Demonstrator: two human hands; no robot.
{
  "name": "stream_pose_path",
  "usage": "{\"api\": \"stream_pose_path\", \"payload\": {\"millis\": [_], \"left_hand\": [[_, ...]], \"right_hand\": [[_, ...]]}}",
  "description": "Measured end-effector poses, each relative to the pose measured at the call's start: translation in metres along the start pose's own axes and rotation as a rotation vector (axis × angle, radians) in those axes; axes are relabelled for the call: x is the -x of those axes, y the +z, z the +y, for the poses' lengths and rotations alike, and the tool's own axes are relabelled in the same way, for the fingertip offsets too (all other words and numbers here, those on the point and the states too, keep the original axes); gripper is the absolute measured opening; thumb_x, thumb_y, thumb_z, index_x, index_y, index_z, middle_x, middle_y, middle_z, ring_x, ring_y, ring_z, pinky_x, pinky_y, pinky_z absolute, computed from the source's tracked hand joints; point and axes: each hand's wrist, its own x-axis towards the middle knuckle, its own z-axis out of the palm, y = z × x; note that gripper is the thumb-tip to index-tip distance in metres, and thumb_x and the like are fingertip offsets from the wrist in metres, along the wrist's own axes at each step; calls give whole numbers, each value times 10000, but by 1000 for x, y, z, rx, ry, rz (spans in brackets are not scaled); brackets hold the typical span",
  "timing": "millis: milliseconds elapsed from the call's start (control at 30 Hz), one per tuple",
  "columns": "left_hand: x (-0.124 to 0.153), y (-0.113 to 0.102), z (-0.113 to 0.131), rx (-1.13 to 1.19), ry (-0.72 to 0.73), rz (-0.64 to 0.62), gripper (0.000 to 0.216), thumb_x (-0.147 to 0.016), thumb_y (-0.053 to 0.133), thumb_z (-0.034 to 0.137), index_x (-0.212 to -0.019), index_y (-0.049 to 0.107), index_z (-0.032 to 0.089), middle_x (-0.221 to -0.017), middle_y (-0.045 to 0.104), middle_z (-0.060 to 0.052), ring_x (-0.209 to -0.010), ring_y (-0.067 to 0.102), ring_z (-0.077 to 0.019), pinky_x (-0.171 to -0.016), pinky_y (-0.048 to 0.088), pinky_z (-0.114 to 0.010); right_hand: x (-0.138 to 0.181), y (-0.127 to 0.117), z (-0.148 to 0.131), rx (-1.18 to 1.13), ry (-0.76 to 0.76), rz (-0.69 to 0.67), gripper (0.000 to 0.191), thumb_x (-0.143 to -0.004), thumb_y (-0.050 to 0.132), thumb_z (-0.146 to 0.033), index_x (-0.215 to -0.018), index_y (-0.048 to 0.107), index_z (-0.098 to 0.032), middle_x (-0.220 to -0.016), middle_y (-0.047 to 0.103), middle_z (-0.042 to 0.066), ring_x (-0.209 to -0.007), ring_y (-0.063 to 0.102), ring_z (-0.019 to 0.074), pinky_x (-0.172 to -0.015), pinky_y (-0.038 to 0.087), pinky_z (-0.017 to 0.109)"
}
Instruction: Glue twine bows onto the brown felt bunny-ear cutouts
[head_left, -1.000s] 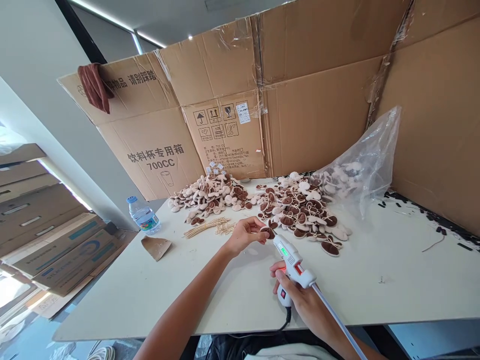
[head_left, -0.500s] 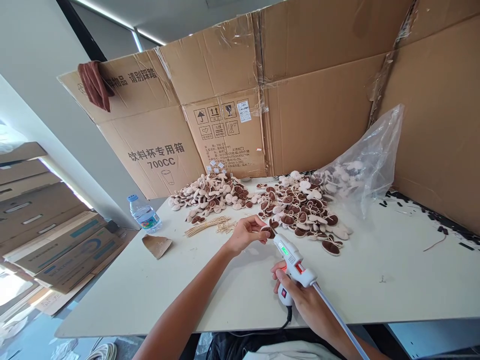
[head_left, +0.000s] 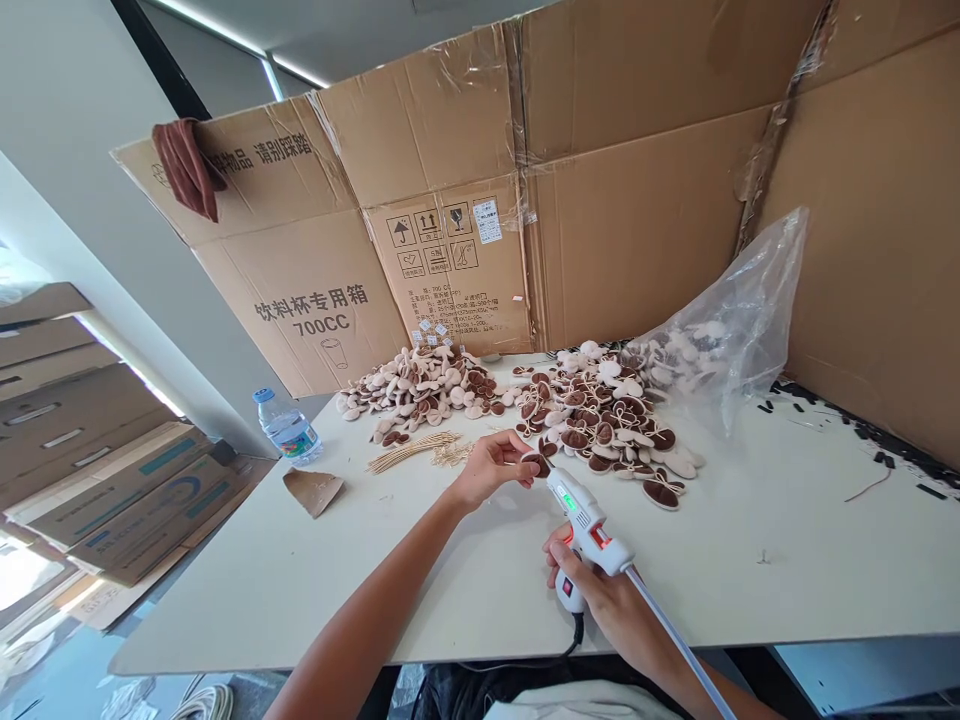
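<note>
My right hand [head_left: 600, 595] grips a white hot glue gun [head_left: 581, 525] with a green light on top and a glue stick running back from it. Its nozzle points at a small brown felt piece [head_left: 537, 463] that my left hand [head_left: 487, 468] pinches against the white table [head_left: 750, 560]. Just beyond lies a heap of brown and cream felt pieces with string bows [head_left: 611, 420]. A second heap of similar pieces [head_left: 420, 390] lies further left.
A bundle of thin sticks [head_left: 412, 453] lies left of my left hand. A water bottle [head_left: 286, 428] and a cardboard scrap [head_left: 313, 490] sit near the left edge. A clear plastic bag [head_left: 720, 330] holds more pieces. Cardboard walls [head_left: 600, 200] ring the table.
</note>
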Motion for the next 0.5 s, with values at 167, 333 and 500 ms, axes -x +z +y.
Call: {"api": "stream_pose_path", "payload": {"millis": [167, 333, 500], "left_hand": [[0, 0, 1, 3, -1, 0, 381, -687, 904, 315, -839, 599, 145, -816, 714, -45, -645, 650, -132, -615, 564, -279], [1, 0, 1, 7, 0, -1, 385, -690, 903, 319, -845, 597, 144, -827, 719, -54, -664, 656, -139, -623, 568, -283], [0, 0, 1, -1, 1, -1, 380, -701, 897, 320, -848, 594, 144, -841, 723, -60, -675, 660, -141, -629, 568, -283]], "right_hand": [[0, -1, -1, 15, 14, -16, 343, -948, 598, -583, -943, 647, -244, -816, 688, -2, -773, 661, 218, -689, 492, 308], [1, 0, -5, 13, 24, 10, 350, -942, 612, -580, -917, 655, -233, -797, 689, -2, -746, 662, 213, -678, 492, 307], [3, 1, -11, 17, 21, 3, 335, -966, 591, -559, -918, 648, -233, -798, 690, 0, -771, 666, 223, -678, 474, 320]]}}
